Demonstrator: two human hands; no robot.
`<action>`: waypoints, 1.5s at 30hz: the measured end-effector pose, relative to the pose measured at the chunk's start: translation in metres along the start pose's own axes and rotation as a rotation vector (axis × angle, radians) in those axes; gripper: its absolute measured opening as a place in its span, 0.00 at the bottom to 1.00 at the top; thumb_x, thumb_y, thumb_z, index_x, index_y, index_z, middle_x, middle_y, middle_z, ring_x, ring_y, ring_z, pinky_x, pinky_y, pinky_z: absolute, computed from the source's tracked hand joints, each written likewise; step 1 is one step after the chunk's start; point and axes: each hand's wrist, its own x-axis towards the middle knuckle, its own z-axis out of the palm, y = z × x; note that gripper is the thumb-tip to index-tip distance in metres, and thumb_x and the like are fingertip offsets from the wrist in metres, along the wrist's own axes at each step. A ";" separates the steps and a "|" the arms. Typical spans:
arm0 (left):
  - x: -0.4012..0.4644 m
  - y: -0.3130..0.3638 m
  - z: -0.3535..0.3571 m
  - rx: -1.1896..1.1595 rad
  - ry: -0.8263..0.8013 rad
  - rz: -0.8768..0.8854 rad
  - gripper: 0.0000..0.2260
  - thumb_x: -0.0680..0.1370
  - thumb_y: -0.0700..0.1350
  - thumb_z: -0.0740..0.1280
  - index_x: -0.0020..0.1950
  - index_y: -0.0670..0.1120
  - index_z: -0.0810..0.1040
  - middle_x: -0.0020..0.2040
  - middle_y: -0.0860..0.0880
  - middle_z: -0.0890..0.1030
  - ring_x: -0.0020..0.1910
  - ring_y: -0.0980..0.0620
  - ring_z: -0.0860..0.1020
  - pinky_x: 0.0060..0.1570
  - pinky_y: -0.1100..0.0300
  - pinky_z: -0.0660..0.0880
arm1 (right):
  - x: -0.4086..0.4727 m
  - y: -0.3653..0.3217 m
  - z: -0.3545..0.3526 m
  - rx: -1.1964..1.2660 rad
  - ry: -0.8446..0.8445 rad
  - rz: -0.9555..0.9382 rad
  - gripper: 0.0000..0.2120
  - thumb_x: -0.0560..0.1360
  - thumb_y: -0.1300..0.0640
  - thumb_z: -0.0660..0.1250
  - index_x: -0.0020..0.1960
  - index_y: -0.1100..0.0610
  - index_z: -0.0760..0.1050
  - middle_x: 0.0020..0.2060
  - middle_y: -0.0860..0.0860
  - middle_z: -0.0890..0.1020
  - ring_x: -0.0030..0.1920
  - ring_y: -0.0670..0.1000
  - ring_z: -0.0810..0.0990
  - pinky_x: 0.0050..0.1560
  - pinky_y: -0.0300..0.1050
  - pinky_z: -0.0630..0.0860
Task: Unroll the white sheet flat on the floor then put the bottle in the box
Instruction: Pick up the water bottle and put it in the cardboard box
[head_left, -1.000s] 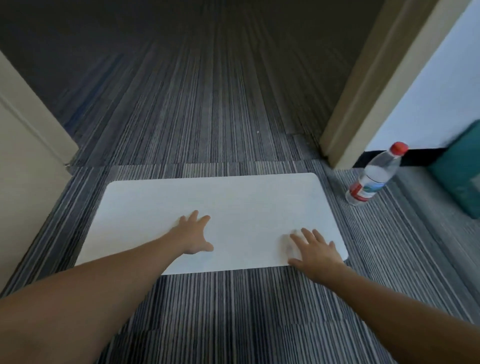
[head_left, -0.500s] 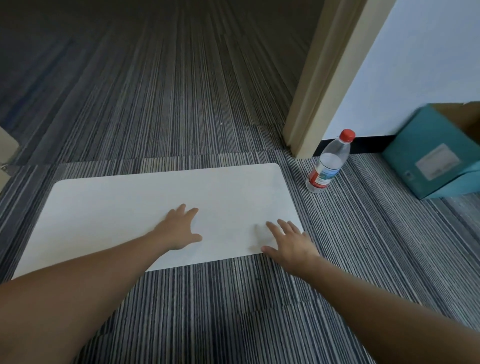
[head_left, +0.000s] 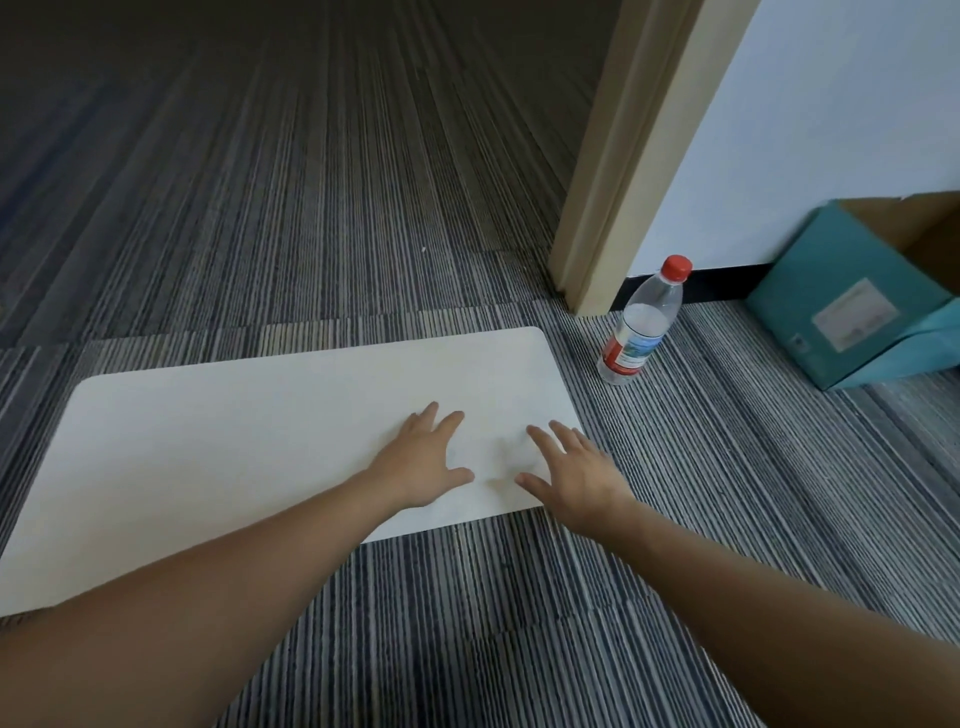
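Both palms lie flat and open on the white sheet (head_left: 270, 441), left hand (head_left: 423, 462) beside right hand (head_left: 574, 475). Beyond the right hand, the nearer one, the water bottle (head_left: 641, 325) stands upright; the teal box (head_left: 852, 296) sits farther right.

Both bare forearms reach forward, and the left hand (head_left: 423, 465) and the right hand (head_left: 574, 475) lie palm down with fingers spread, close beside each other, the thumbs pointing toward one another.
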 end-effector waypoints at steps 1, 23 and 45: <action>0.000 0.004 0.001 -0.006 0.002 0.010 0.38 0.77 0.59 0.65 0.79 0.55 0.48 0.81 0.48 0.43 0.79 0.46 0.45 0.75 0.49 0.53 | 0.001 0.000 -0.004 0.014 0.016 0.002 0.34 0.78 0.35 0.52 0.79 0.46 0.46 0.80 0.52 0.51 0.79 0.58 0.50 0.75 0.62 0.55; 0.035 0.135 -0.039 -0.269 0.259 0.259 0.35 0.77 0.56 0.66 0.78 0.58 0.50 0.81 0.53 0.47 0.78 0.51 0.55 0.69 0.53 0.62 | 0.028 0.048 -0.105 0.345 0.444 -0.018 0.31 0.78 0.42 0.60 0.77 0.52 0.57 0.77 0.54 0.60 0.75 0.56 0.63 0.70 0.55 0.66; 0.085 0.191 -0.029 -0.305 0.284 0.274 0.36 0.77 0.56 0.66 0.79 0.55 0.50 0.80 0.53 0.49 0.78 0.52 0.54 0.70 0.57 0.58 | 0.043 0.118 -0.114 0.435 0.603 0.241 0.28 0.76 0.41 0.64 0.71 0.53 0.66 0.69 0.51 0.71 0.65 0.51 0.73 0.60 0.48 0.73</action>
